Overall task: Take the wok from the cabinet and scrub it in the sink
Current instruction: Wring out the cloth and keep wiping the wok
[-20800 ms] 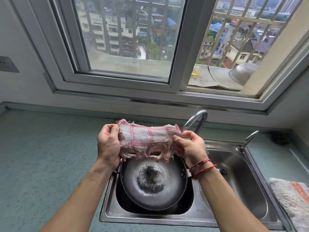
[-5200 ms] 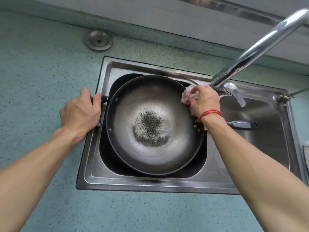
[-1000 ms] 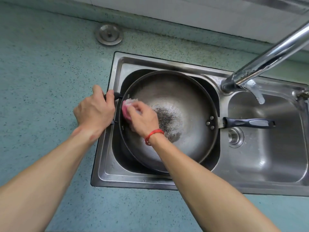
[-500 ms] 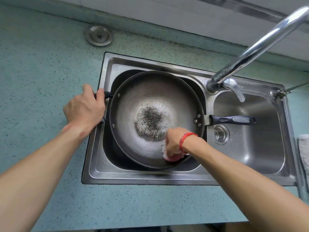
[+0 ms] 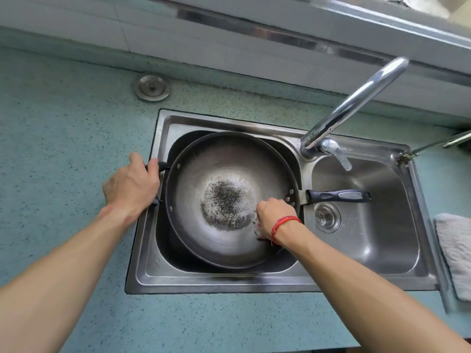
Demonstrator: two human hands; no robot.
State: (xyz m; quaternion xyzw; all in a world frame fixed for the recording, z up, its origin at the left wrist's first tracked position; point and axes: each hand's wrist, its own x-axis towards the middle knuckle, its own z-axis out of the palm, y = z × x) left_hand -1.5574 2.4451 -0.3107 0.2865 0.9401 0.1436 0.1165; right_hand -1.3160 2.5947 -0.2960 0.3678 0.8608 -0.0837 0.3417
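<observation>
A grey metal wok (image 5: pixel 219 164) with a dark burnt patch in its middle sits in the left basin of a steel double sink (image 5: pixel 147 250). Its long black handle (image 5: pixel 339 195) reaches over the right basin. My left hand (image 5: pixel 131 186) grips the small black loop handle on the wok's left rim. My right hand (image 5: pixel 274 216) holds a pink-and-white dishcloth (image 5: pixel 257 229) against the wok's inner right wall; the hand hides most of the cloth.
A chrome tap (image 5: pixel 349 108) arches over the divider between the basins. A round metal drain plug (image 5: pixel 151 87) lies on the speckled teal counter (image 5: pixel 63 149) behind the sink. A grey towel (image 5: pixel 456 250) lies at the right edge. A tiled wall runs along the back.
My right hand with the cloth has swept from the wok's left wall along the near side and up to the right wall, by the long handle. My left hand has kept its grip.
</observation>
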